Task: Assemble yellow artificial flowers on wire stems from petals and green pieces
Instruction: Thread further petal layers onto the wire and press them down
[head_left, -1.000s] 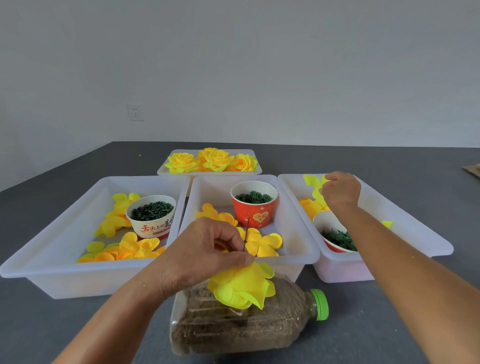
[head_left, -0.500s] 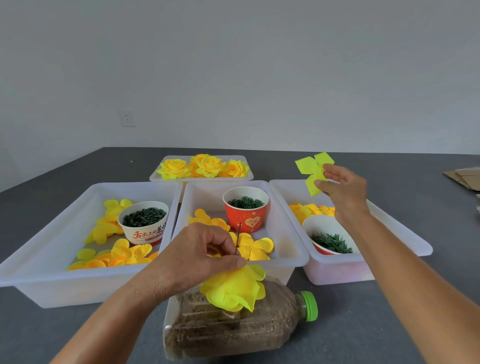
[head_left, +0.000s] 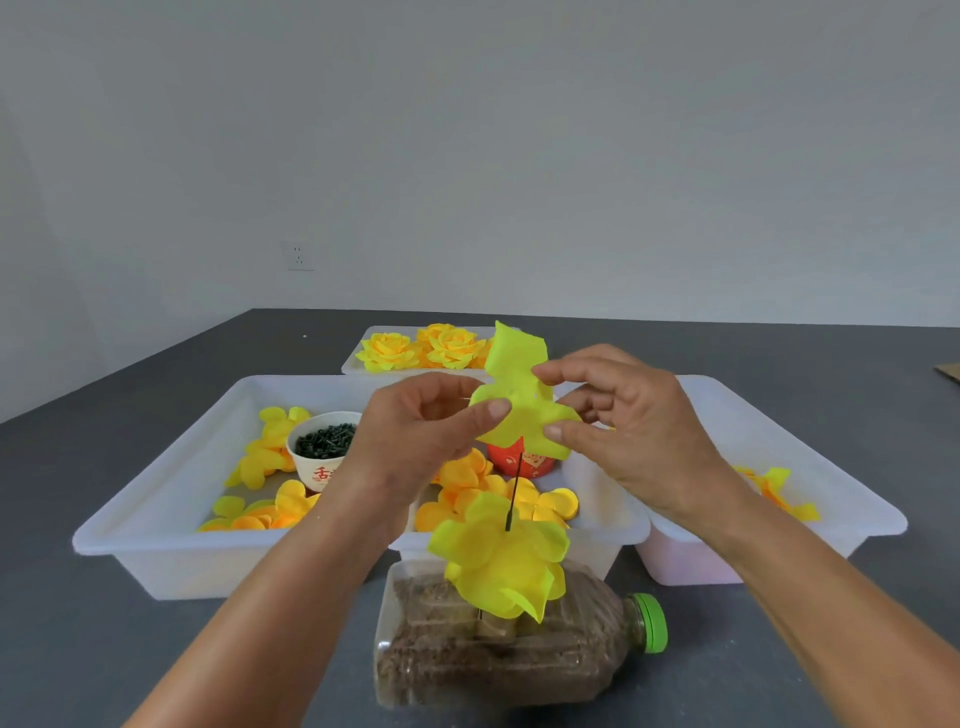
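Head view: both hands now meet above the wire stem (head_left: 514, 488), a change from a second ago, when the right hand (head_left: 623, 415) was reaching into the far right tray (head_left: 862, 499) and the left hand (head_left: 415, 431) held the stem. Thumbs and fingertips of each hand pinch a flat yellow petal piece (head_left: 519, 400), poised over the wire tip, likely for threading. Below, the half-built flower (head_left: 501, 558) sits cupped and layered on the stem, which stands in a bottle (head_left: 498, 654) lying near the viewer.
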